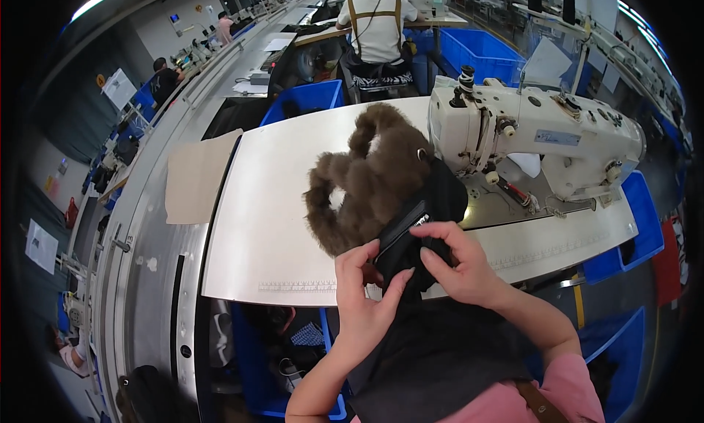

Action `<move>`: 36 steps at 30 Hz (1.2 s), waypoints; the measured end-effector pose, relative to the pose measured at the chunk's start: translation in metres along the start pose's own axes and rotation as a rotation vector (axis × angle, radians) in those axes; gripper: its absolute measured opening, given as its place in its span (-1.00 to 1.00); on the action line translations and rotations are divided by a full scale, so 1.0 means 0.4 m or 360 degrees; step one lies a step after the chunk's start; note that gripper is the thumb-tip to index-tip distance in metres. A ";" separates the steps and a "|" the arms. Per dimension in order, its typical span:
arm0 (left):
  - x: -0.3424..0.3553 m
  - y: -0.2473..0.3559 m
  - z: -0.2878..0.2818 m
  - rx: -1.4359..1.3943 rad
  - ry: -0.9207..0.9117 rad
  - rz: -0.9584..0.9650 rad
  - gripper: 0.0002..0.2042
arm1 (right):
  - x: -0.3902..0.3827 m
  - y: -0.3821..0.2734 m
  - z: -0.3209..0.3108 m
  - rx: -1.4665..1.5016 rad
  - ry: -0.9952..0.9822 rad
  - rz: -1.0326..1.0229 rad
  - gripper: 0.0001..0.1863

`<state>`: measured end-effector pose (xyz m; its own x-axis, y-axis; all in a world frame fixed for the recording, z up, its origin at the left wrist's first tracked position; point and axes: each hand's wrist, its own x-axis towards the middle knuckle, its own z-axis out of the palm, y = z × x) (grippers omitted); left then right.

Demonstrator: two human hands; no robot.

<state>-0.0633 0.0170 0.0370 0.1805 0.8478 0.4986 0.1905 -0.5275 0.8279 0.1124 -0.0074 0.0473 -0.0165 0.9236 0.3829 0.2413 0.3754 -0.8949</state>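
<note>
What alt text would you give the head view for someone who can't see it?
The left hand and right hand hold black fabric with a zipper, brown fur against it, at the near edge of a table. A sewing machine stands to the right. Beyond, a seated person faces away, with blue bins nearby.

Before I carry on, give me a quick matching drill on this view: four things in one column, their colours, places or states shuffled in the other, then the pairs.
Column one
1. furry piece
2. sewing machine
3. flat sheet
4. right hand

Column two
A. beige, left of the white tabletop
B. thumb and index finger at the black fabric, near the zip
C. brown, on the middle of the tabletop
D. white, toward the tabletop's right end

Pairs: 1-C, 2-D, 3-A, 4-B
</note>
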 end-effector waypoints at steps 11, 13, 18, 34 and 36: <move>-0.027 -0.071 0.111 -0.0796 0.0653 -0.0210 -0.67 | 0.015 -0.025 0.014 0.0755 -0.0662 0.0097 -0.75; -0.050 -0.068 0.090 -0.0560 0.0514 -0.0188 -0.65 | 0.003 -0.018 -0.015 0.0768 -0.0628 0.0217 -0.74; -0.087 -0.109 0.000 -0.1124 0.0015 -0.0688 -0.45 | -0.011 0.037 -0.053 0.1286 -0.0207 0.0471 -0.61; -0.165 -0.064 0.039 -0.2060 0.0211 -0.0657 -0.07 | -0.034 0.101 0.008 0.2191 -0.0436 0.0501 -0.36; -0.180 -0.044 0.029 -0.1926 0.0222 -0.0878 -0.09 | -0.040 0.105 -0.014 0.2182 -0.0486 0.0483 -0.35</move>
<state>-0.0683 -0.0353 -0.0163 0.2440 0.9697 -0.0109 -0.7765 0.2021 0.5969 0.1283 -0.0068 0.0047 -0.3809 0.8943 0.2348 -0.8318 -0.2205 -0.5094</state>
